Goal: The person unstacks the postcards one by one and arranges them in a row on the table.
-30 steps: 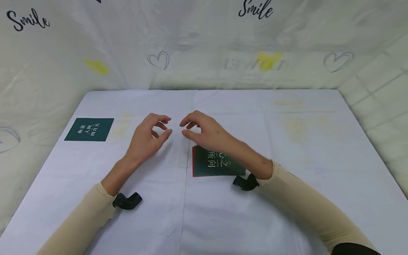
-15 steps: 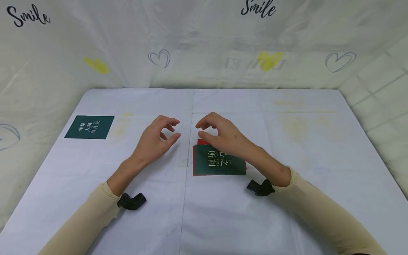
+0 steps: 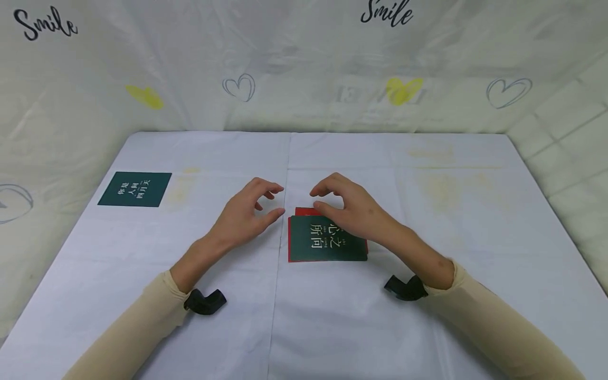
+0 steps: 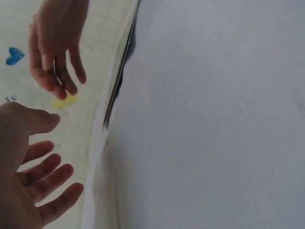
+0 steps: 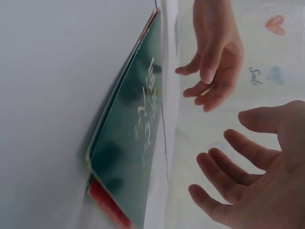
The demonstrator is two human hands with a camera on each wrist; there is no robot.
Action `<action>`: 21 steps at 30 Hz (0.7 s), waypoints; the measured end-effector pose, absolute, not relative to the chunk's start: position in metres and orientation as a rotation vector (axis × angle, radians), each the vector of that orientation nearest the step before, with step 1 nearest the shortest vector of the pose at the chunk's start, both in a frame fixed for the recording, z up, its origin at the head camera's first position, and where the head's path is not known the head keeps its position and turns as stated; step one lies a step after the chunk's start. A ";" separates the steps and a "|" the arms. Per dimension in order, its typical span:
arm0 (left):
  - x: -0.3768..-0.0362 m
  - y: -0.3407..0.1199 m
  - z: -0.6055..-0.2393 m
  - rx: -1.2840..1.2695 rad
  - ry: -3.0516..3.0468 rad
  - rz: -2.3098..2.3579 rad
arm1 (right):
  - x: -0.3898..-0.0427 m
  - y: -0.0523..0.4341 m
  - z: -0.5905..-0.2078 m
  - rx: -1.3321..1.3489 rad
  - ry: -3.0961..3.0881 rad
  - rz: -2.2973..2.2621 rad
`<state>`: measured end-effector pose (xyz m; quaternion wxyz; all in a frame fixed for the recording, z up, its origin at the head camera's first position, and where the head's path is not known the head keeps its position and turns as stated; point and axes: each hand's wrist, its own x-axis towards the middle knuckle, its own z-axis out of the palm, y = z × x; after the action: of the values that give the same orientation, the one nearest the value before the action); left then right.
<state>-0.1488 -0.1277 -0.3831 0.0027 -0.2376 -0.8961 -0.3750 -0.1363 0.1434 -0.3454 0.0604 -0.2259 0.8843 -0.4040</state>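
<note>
My left hand (image 3: 244, 216) hovers left of the table's middle, fingers spread and relaxed, holding nothing. Across a small gap, my right hand (image 3: 353, 208) hangs above the far edge of a small stack, also holding nothing. On top of that stack lies a dark green card (image 3: 328, 245) with pale Chinese characters, and a red card (image 3: 306, 211) sticks out from under its far edge. The right hand hides part of both. In the right wrist view the green card (image 5: 131, 129) shows at a slant, with red (image 5: 107, 202) beneath it.
Another dark green card (image 3: 135, 189) with white characters lies flat near the table's left edge. A white cloth (image 3: 228, 338) with a centre crease covers the table. Behind it hangs a pale curtain (image 3: 304, 47) with printed hearts and writing.
Both hands have shifted to the right and slightly nearer, still empty. More of the stack, including the red card at its far edge, has come into sight. The cards have stayed put.
</note>
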 end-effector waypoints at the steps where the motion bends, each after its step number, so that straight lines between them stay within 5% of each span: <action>1: -0.148 -0.127 -0.383 -0.749 -2.818 -1.171 | -0.136 0.145 -0.346 -0.681 2.678 -1.221; 21: -0.147 -0.108 -0.380 -0.873 -2.996 -1.162 | -0.125 0.173 -0.362 -0.598 2.686 -1.116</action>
<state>-0.1466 -0.1081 -0.3805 -0.0942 -0.2610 -0.8957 -0.3473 -0.1248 0.1733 -0.3620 0.0858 -0.2005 0.9012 -0.3745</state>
